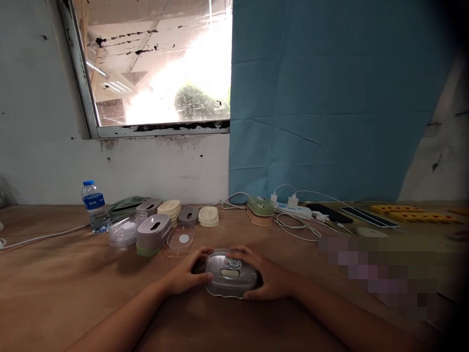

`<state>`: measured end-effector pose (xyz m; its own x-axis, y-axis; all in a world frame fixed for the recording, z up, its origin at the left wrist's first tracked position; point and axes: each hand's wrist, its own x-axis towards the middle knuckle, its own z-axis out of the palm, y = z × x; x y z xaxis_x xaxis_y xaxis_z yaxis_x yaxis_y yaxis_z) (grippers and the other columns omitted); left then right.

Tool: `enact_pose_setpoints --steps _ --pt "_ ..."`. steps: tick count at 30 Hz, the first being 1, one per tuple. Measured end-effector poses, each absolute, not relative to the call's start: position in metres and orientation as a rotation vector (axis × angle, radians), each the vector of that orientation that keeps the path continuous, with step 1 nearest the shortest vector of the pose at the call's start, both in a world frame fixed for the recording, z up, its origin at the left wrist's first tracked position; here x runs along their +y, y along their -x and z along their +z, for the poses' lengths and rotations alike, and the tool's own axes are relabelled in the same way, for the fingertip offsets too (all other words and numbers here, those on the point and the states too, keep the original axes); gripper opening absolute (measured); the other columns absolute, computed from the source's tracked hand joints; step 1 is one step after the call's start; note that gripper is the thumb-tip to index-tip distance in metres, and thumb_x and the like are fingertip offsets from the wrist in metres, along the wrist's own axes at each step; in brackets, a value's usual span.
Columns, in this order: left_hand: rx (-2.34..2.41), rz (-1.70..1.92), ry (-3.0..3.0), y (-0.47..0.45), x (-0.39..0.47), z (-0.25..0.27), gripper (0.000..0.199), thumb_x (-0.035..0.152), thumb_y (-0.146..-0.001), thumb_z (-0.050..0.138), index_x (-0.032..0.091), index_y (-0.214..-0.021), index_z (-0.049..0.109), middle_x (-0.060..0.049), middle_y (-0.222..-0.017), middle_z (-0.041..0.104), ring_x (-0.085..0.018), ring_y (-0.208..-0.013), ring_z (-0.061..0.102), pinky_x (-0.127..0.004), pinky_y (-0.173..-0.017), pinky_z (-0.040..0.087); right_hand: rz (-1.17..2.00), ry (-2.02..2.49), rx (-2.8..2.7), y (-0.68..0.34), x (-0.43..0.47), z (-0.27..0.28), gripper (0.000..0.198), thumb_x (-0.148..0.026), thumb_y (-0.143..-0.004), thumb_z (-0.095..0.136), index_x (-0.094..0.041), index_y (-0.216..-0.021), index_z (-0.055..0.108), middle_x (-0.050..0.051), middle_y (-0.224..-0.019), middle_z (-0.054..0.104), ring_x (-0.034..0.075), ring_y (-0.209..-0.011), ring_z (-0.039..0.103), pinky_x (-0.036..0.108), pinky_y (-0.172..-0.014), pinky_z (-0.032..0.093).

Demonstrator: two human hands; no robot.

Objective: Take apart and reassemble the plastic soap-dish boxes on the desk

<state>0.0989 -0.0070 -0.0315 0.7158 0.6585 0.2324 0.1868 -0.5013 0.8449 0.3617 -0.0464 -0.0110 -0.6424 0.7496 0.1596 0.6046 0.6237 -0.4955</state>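
Observation:
An oval plastic box (234, 283) with a clear cover rests on the table in front of me. It has a slot in its grey-mauve top and a round printed sticker on the cover. My left hand (188, 275) is closed on its left side, thumb at the near edge and fingers at the far one. From the right, my right hand (269, 278) grips the same box, with fingers over the top and the thumb low in front. Beyond it lie a clear oval cover (183, 238), a stack of mauve slotted lids (154, 232) and cream pieces (208, 216).
On the wooden table (73, 293) stand a water bottle (94, 208), stacked clear covers (124, 232) and a green-topped box (260, 208). White cables and a power strip (295, 210) run along the back right, near phones (368, 217) and yellow strips (421, 216).

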Motion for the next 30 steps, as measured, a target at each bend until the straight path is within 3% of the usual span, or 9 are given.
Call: enact_pose_setpoints --steps 7,12,15,20,30 --pt "0.888 0.814 -2.311 -0.098 -0.008 -0.033 0.045 0.034 -0.082 0.047 0.024 -0.125 0.037 -0.007 -0.129 0.04 -0.022 -0.121 0.034 -0.04 -0.102 0.026 0.116 1.405 -2.398 -0.357 -0.046 -0.02 0.08 -0.057 -0.06 0.061 -0.029 -0.13 0.033 0.009 -0.13 0.039 0.029 -0.116 0.038 0.041 -0.094 0.032" --pt "1.046 0.981 -2.355 -0.095 -0.004 -0.031 0.029 0.023 -0.077 0.049 0.021 -0.106 0.049 -0.008 -0.111 0.049 -0.021 -0.102 0.048 -0.037 -0.09 0.038 -0.313 1.628 -2.086 -0.363 -0.028 -0.034 0.06 -0.051 -0.078 0.04 -0.015 -0.126 0.037 0.019 -0.124 0.044 0.034 -0.111 0.042 0.052 -0.088 0.03" --pt "1.125 1.068 -2.346 -0.094 0.0 -0.029 0.019 0.019 -0.075 0.049 0.02 -0.094 0.052 -0.006 -0.101 0.051 -0.02 -0.094 0.051 -0.035 -0.084 0.041 -0.373 1.521 -2.144 -0.375 -0.023 -0.031 0.054 -0.038 -0.075 0.046 -0.012 -0.122 0.038 0.018 -0.125 0.042 0.031 -0.116 0.037 0.048 -0.092 0.029" --pt "1.188 1.173 -2.329 -0.092 0.004 -0.029 0.012 0.016 -0.074 0.047 0.019 -0.084 0.053 -0.004 -0.092 0.051 -0.018 -0.09 0.051 -0.032 -0.082 0.04 -0.425 1.372 -2.285 -0.382 -0.025 -0.025 0.038 -0.025 -0.071 0.049 -0.018 -0.109 0.048 0.008 -0.114 0.052 0.02 -0.108 0.045 0.034 -0.093 0.034" --pt "1.223 1.212 -2.34 -0.092 0.003 -0.028 0.01 0.014 -0.073 0.045 0.019 -0.074 0.054 -0.003 -0.084 0.052 -0.019 -0.086 0.051 -0.032 -0.078 0.039 -0.665 1.604 -2.08 -0.346 0.049 -0.047 0.029 -0.023 -0.084 0.048 -0.011 -0.11 0.052 0.016 -0.119 0.05 0.028 -0.111 0.044 0.044 -0.091 0.036"
